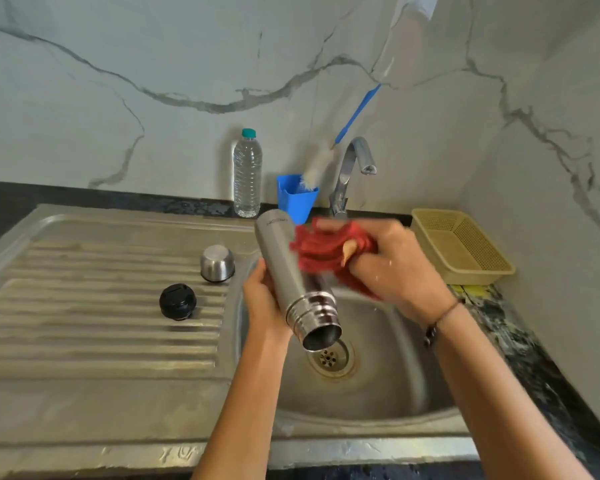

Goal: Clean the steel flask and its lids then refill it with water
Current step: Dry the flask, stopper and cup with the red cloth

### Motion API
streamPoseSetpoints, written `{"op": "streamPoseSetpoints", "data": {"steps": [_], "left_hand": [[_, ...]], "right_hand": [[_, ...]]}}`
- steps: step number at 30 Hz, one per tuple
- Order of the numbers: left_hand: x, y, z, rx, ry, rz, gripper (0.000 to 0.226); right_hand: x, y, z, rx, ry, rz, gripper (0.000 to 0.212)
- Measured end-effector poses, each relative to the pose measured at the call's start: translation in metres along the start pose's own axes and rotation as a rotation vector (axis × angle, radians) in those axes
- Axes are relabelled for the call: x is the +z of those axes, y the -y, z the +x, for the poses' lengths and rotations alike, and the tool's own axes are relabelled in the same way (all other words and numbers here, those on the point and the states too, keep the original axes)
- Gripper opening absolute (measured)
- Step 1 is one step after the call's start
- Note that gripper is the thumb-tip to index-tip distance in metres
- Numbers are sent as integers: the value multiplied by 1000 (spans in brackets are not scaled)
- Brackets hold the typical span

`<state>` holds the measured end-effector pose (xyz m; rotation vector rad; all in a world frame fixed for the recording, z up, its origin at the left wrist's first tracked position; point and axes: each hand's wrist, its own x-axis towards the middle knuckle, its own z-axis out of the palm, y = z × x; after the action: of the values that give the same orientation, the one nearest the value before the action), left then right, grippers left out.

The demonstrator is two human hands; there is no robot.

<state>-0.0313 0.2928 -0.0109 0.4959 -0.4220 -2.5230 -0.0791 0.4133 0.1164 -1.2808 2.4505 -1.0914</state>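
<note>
The steel flask [284, 268] is tilted over the sink bowl [388, 386], its open mouth pointing down toward me and the drain. My left hand [262, 299] grips its lower body from the left. My right hand [392, 268] holds a red cloth [323, 252] bunched against the flask's right side. On the draining board stand the steel cup lid [217, 263] upside down and the black stopper lid [177, 301], both apart from my hands.
A plastic water bottle [247, 174] stands at the back wall. Beside it a blue cup [297, 199] holds a bottle brush [321, 164] with a blue handle. The tap [352, 168] curves over the bowl, no water running. A beige basket [461, 247] sits at right.
</note>
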Motion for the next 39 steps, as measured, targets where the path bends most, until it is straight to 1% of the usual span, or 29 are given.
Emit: {"op": "streamPoseSetpoints", "data": {"steps": [2,3,4,6,10,12,15,18,21,23,24,26,27,28,30,32,34,36,37,39], "left_hand": [[1,-2,-3,-13,34,81,51],[2,-4,-4,-35,61,129,55],[5,-5,-7,-53,71,172,58],[7,-9,-9,-76,103,245,57],[7,-16,-8,-45,101,313,49],[4,-15,-8,-26,98,332,46],[-1,-8,-7,-5,91,298,37],[-4,-2,-7,-52,87,181,37],[-9,3,-6,-103,120,81,47],[-14,4,-3,-149,93,74,54],[-15,5,-1,-166,65,80,60],[-19,5,7,-151,-22,96,80],[-20,5,10,-141,-44,87,85],[-19,4,10,-132,-43,74,83],[-18,4,9,-112,-36,65,67],[-20,3,8,-122,-4,60,59],[-21,1,9,-122,23,88,60],[-18,-4,6,-127,72,139,60],[-18,-5,5,-133,106,165,62],[-13,-10,0,-139,164,224,67]], "right_hand": [[-1,2,27,-5,-180,-22,47],[1,4,41,-4,-222,-31,46],[3,6,53,-7,-229,-37,44],[11,7,71,-28,-194,-112,40],[29,11,73,-55,-38,-437,45],[34,12,66,-57,-5,-497,44],[37,12,47,-55,73,-543,44],[43,10,19,-60,138,-496,46],[43,3,-6,-37,147,-424,50],[43,1,-24,-42,153,-392,51],[44,1,-34,-57,141,-360,51],[43,-1,-47,-86,96,-293,52],[41,-3,-48,-93,87,-277,52],[38,-5,-46,-92,95,-270,52],[29,-10,-36,-80,110,-209,48],[20,-12,-20,-85,34,-136,46],[15,-11,-1,-108,-85,-135,45],[14,-9,23,-91,-199,-164,44],[14,-6,36,-72,-232,-166,43],[17,0,58,-51,-245,-168,41]]}}
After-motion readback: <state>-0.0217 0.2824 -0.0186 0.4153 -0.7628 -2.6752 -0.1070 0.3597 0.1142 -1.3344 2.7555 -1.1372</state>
